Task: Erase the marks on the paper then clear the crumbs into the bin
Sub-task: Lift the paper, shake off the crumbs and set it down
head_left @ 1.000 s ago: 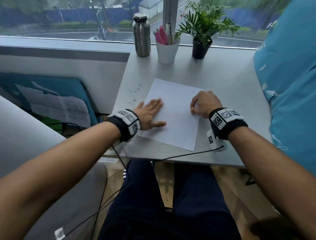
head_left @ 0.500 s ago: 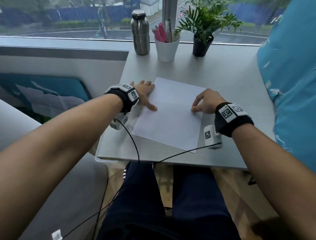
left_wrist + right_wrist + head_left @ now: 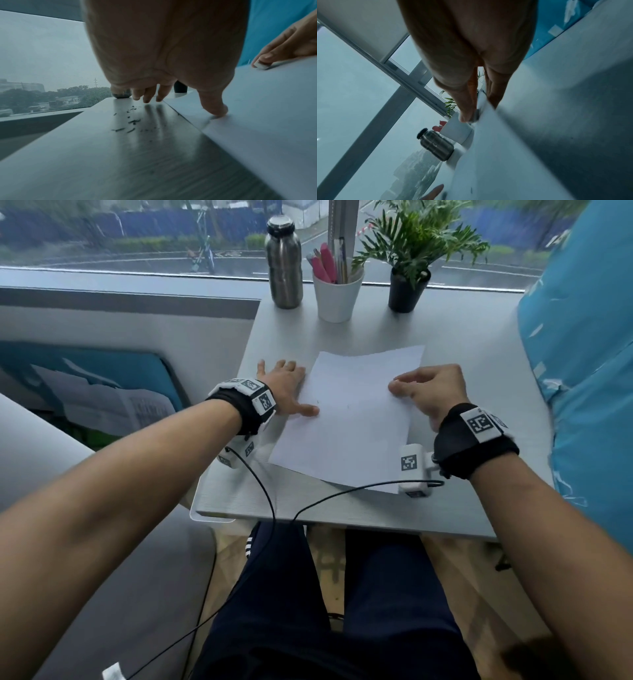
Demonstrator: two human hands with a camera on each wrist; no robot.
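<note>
We see the paper (image 3: 352,419) lying flat on the grey tabletop (image 3: 479,371), turned a little askew, with its near corner close to the front edge. The left hand (image 3: 284,386) lies at the sheet's left edge, fingers (image 3: 149,94) straight and slightly spread on the bare tabletop, while its thumb (image 3: 214,106) presses down on the paper's margin. Dark eraser crumbs (image 3: 132,121) are scattered on the tabletop just beside that edge, under and in front of the left fingers. The right hand (image 3: 431,395) rests on the right part of the sheet with its fingers curled together, pinching a small white eraser (image 3: 260,65) whose tip touches the paper. A couple of faint marks (image 3: 349,406) show near the sheet's middle; they are too small for us to read. At the back of the tabletop stand a steel bottle (image 3: 283,265), a white cup (image 3: 337,296) holding pens, and a potted plant (image 3: 407,278) in a row by the window. A light blue cloth (image 3: 582,354) hangs at the right side.
</note>
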